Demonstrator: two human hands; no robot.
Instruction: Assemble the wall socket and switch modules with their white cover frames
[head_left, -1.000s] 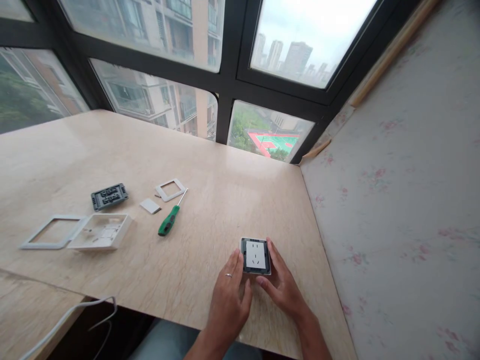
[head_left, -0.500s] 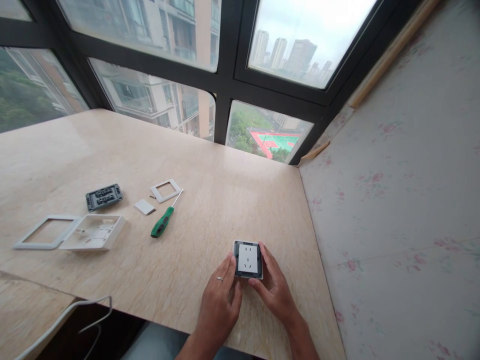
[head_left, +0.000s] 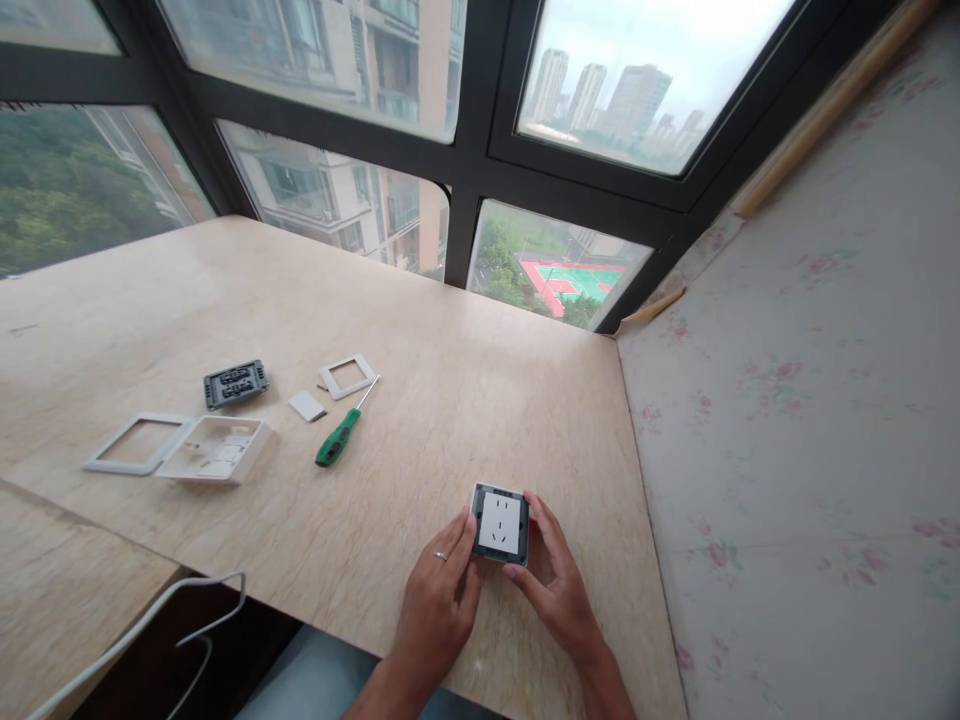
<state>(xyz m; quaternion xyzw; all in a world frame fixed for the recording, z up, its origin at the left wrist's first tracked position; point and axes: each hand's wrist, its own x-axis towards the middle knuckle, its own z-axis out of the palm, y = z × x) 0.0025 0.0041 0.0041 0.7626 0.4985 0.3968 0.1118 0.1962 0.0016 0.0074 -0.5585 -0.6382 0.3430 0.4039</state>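
Observation:
A wall socket [head_left: 500, 523] with a white slotted face and a dark grey frame sits between my hands, its slots facing up. My left hand [head_left: 442, 585], with a ring on one finger, presses its fingers along the socket's left side. Thumb and fingers of my right hand [head_left: 553, 580] curve around the right side and near right corner. To the left lies a green-handled screwdriver [head_left: 339, 437], its tip touching a small white frame [head_left: 349, 376]. A white flat cover piece [head_left: 307, 405] rests beside that frame.
Farther left are a dark grey socket module [head_left: 235, 384], an open white box [head_left: 217, 450] and a larger white frame [head_left: 135, 443]. A white cable [head_left: 150, 620] hangs at the counter's [head_left: 420, 400] near left edge. Windows stand behind; a papered wall [head_left: 787, 450] bounds the right.
The view has shifted slightly, so the things on the counter appear farther right. Both hands keep their hold on the socket, which appears turned slightly.

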